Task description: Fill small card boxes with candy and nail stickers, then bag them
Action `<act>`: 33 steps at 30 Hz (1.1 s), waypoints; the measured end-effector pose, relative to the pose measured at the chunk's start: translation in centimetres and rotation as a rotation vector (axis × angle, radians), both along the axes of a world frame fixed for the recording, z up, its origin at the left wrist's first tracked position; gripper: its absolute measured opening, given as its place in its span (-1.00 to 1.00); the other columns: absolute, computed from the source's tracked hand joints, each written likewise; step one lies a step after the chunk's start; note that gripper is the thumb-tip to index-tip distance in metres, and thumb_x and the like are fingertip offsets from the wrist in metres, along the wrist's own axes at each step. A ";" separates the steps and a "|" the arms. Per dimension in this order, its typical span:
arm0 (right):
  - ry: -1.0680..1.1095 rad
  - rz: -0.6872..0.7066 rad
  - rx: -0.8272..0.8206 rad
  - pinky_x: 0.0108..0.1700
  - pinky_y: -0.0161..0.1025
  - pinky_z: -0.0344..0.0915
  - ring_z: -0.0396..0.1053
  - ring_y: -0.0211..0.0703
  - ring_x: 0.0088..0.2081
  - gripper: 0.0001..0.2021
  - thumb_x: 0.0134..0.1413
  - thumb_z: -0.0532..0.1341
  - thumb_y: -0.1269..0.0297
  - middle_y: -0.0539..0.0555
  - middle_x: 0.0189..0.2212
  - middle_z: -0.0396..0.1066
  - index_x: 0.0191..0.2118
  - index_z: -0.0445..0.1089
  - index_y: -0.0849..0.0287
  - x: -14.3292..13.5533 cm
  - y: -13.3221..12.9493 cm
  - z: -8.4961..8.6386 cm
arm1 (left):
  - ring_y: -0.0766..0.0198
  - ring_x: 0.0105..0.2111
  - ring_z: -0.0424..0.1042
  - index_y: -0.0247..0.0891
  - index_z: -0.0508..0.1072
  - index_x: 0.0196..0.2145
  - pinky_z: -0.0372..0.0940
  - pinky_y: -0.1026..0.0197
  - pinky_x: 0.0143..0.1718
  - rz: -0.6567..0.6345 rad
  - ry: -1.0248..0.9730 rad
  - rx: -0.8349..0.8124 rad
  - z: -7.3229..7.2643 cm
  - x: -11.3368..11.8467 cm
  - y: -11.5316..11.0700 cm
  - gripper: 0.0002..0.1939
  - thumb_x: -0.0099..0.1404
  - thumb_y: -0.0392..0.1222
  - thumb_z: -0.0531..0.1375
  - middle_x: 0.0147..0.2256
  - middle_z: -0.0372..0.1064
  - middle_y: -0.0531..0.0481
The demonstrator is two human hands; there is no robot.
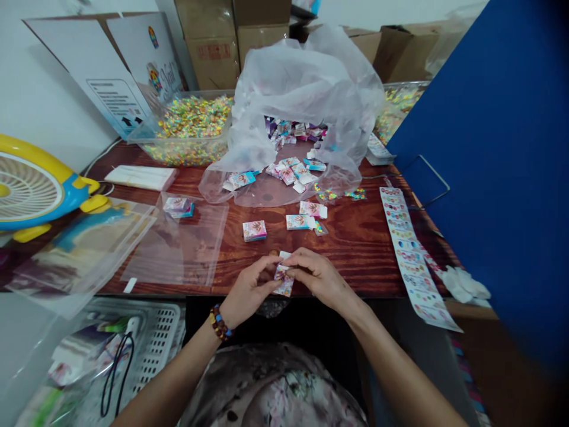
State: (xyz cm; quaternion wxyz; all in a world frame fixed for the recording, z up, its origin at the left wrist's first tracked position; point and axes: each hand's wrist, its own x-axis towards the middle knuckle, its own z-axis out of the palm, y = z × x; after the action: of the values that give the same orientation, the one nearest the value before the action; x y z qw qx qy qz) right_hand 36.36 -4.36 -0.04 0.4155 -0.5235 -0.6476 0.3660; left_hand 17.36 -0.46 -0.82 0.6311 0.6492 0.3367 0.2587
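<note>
A small printed box (pixel 284 287) with a raised white flap is held at the table's front edge. My left hand (pixel 249 289) grips its left side between thumb and fingers. From the right, my right hand (pixel 317 276) pinches the box near its top. Just beyond lie a pink box stack (pixel 254 230), a blue box (pixel 299 222) and a pink box (pixel 313 209) with a white flap. A small packet of colourful pieces (pixel 320 228) touches the blue box. Farther back, a translucent bag (pixel 306 77) lies open with several small boxes in and before it.
Clear tubs (pixel 180 145) of colourful packets stand behind. Plastic sleeves (pixel 178 255) and a yellow-blue fan (pixel 40 184) are at left. A sticker strip (pixel 411 255), crumpled tissue (pixel 464 286) and blue panel (pixel 493 148) are at right. A white basket (pixel 162 338) sits below left.
</note>
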 end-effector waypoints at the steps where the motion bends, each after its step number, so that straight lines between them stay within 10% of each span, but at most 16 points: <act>1: 0.035 -0.030 0.031 -0.19 -0.27 0.27 0.39 -0.18 -0.24 -0.86 0.11 0.21 0.39 0.03 -0.28 0.41 -0.26 0.52 0.08 0.0 -0.1 0.0 | 0.29 -0.26 0.41 -0.19 0.36 -0.01 0.31 0.24 -0.17 0.015 -0.015 -0.017 0.0 0.2 -0.2 -0.65 0.24 -0.21 0.23 -0.22 0.41 0.01; 6: 0.244 -0.291 0.029 -0.32 -0.31 0.30 0.34 -0.25 -0.37 -0.87 0.09 0.27 0.26 0.03 -0.24 0.37 -0.22 0.46 0.09 -0.2 -1.3 -1.1 | 0.30 -0.28 0.40 -0.20 0.39 -0.06 0.31 0.25 -0.20 0.103 -0.114 -0.119 -0.1 0.6 -0.9 -0.68 0.21 -0.21 0.26 -0.21 0.43 0.01; 20: 0.223 -0.137 0.067 -0.11 -0.24 0.31 0.43 -0.15 -0.18 -0.92 0.15 0.24 0.31 0.05 -0.21 0.47 -0.32 0.50 0.10 -0.6 -2.0 -1.1 | 0.35 -0.33 0.39 -0.22 0.38 -0.14 0.30 0.30 -0.27 -0.013 -0.131 -0.203 0.5 0.7 -1.0 -0.73 0.19 -0.22 0.28 -0.31 0.39 0.05; 25: 0.274 -0.169 0.012 -0.14 -0.23 0.34 0.45 -0.15 -0.18 -0.76 0.19 0.20 0.29 0.05 -0.21 0.49 -0.02 0.39 0.05 -0.6 -2.5 -1.1 | 0.33 -0.30 0.40 -0.20 0.29 -0.14 0.30 0.26 -0.23 0.007 -0.110 -0.171 0.8 0.8 -1.5 -0.74 0.23 -0.21 0.25 -0.28 0.38 0.05; 33: 0.271 -0.060 -0.190 -0.30 -0.29 0.37 0.44 -0.19 -0.35 -0.84 0.13 0.21 0.23 0.02 -0.37 0.51 -0.30 0.52 0.15 0.3 -1.7 1.4 | 0.39 -0.35 0.36 -0.17 0.20 -0.16 0.26 0.31 -0.29 0.026 -0.035 -0.063 1.3 0.5 -1.8 -0.70 0.23 -0.22 0.25 -0.31 0.30 0.11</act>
State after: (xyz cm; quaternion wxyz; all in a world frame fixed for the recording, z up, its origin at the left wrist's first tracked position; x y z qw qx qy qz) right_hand 36.67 -6.04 1.33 0.4582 -0.5254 -0.5322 0.4803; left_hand 17.83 -2.22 0.46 0.6537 0.6200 0.3420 0.2672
